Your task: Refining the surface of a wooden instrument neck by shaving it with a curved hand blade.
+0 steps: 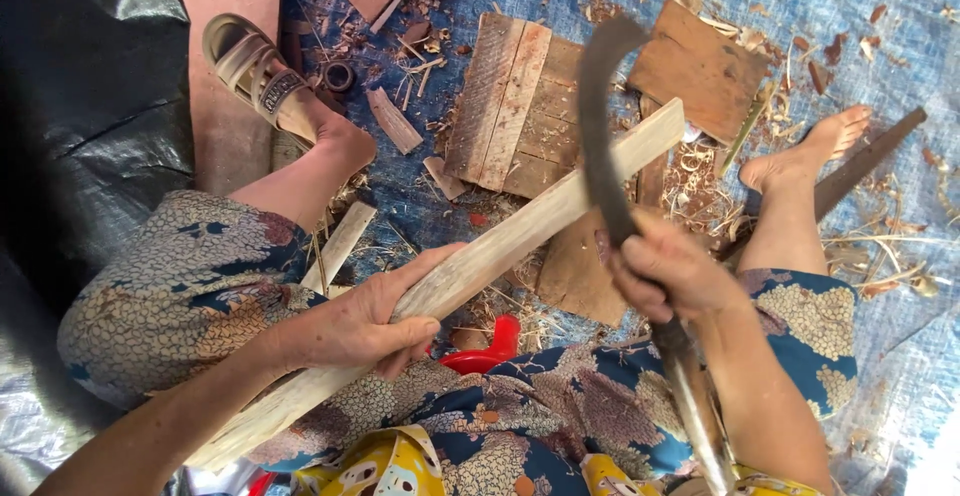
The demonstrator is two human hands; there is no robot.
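Observation:
My left hand (365, 324) is closed around a long pale wooden stick (520, 231) that slants from lower left up to the right, its far end near a brown board. My right hand (668, 268) grips the handle of a dark curved blade (598, 116). The blade rises upward and crosses over the stick near its upper part. The blade's handle end runs down past my wrist. Both hands are above my lap, which is covered by patterned blue and tan cloth.
A plank pallet piece (515, 106) and brown boards (700, 68) lie on a blue tarp (850, 16) strewn with wood shavings. My left foot wears a sandal (255, 66); my right foot (805, 156) is bare. A red object (490, 351) sits between my knees.

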